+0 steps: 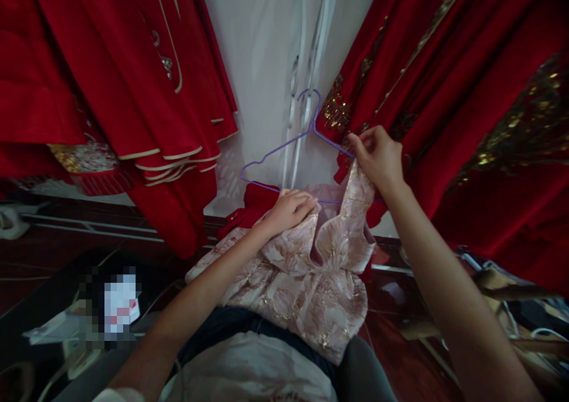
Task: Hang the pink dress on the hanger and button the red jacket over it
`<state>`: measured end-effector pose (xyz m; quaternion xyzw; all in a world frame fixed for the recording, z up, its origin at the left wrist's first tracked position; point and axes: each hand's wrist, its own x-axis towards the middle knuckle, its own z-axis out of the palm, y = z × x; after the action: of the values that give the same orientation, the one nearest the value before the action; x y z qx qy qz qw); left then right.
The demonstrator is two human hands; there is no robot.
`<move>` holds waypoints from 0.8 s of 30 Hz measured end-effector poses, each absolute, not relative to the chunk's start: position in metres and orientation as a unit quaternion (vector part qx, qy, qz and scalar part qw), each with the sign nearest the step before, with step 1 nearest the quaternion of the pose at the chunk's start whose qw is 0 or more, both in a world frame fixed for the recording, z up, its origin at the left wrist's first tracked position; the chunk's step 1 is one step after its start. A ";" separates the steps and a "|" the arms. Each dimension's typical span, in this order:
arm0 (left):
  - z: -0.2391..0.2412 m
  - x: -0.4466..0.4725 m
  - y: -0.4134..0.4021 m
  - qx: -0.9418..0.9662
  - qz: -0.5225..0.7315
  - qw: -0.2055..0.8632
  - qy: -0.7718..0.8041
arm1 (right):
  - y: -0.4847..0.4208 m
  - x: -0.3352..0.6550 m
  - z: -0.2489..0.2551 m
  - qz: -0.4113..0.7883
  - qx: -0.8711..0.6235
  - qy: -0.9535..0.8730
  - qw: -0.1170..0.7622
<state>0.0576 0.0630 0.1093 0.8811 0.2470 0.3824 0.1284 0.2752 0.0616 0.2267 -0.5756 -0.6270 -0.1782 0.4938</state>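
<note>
A pale pink brocade dress (306, 295) with gold threads lies across my lap. One of its shoulder straps is over the right arm of a purple wire hanger (288, 142), whose hook points away from me. My right hand (380, 158) pinches that strap together with the hanger's arm. My left hand (293, 209) is closed on the dress's other shoulder edge, below the hanger's bare left arm. The fabric under my left fingers is partly hidden.
Red garments (133, 76) with pale trim hang at the left, and red garments with gold sequins (524, 117) hang at the right. White doors (253, 52) stand behind. A blurred-out patch (120, 304) is at lower left; cluttered items (528, 319) are at lower right.
</note>
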 end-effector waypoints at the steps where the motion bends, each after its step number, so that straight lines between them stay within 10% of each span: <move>1: 0.108 0.055 0.064 0.879 0.384 0.131 0.252 | 0.055 0.277 0.221 -0.187 -0.590 -0.613 0.491; 24: 0.070 -0.077 0.093 0.637 0.503 -0.035 0.583 | 0.025 0.308 0.199 -0.198 -0.643 -0.602 0.429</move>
<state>-0.0770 0.0927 0.0702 0.6369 0.5833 0.5028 -0.0355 0.3077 0.0253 0.1988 -0.6434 -0.6020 -0.1981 0.4295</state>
